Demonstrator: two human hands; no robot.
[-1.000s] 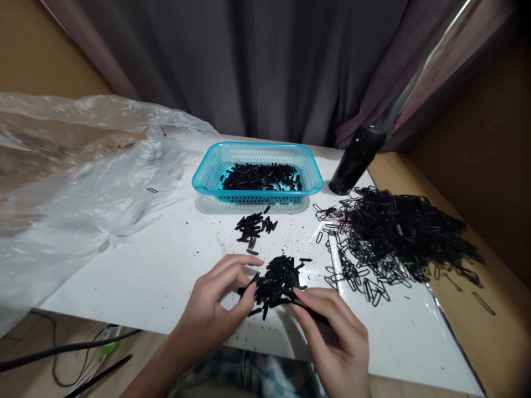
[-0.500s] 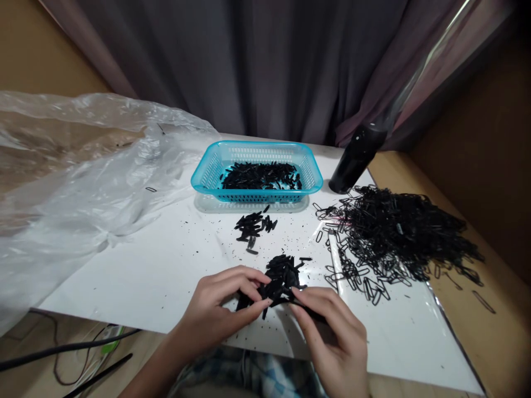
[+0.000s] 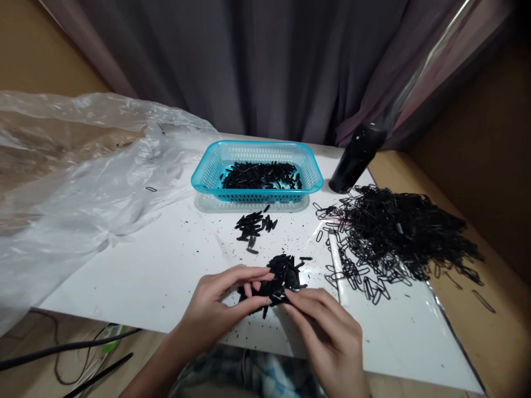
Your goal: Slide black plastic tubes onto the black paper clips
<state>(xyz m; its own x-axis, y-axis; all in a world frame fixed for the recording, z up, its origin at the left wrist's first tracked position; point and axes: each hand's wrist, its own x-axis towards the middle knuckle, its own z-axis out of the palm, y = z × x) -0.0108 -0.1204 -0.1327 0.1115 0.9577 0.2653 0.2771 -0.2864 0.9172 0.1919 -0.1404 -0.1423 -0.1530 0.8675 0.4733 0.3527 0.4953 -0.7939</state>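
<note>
A small heap of short, thin black strips (image 3: 284, 271) lies on the white sheet between my hands. My left hand (image 3: 230, 293) arches over the heap's near left side, its thumb and forefinger apart and other fingers curled among the strips. Its thumb tip touches dark pieces, and I see nothing firmly gripped there. From the right, my right hand (image 3: 327, 326) pinches the end of a slim black strip at the heap's near edge, mostly covered by the fingertips. A smaller group of black strips (image 3: 250, 225) lies farther back.
Behind stands a blue perforated basket (image 3: 203, 176) with many black strips inside. A large pile of black elongated loops (image 3: 402, 232) spreads at right, near a dark cylinder (image 3: 357, 157). Clear plastic film (image 3: 136, 171) covers the left. Cables (image 3: 62, 348) hang below the edge of the white-covered table (image 3: 136, 282).
My left forefinger has stretched over the heap and its middle fingers have curled in. My right fingertips have shifted slightly left and closer to the left thumb.
</note>
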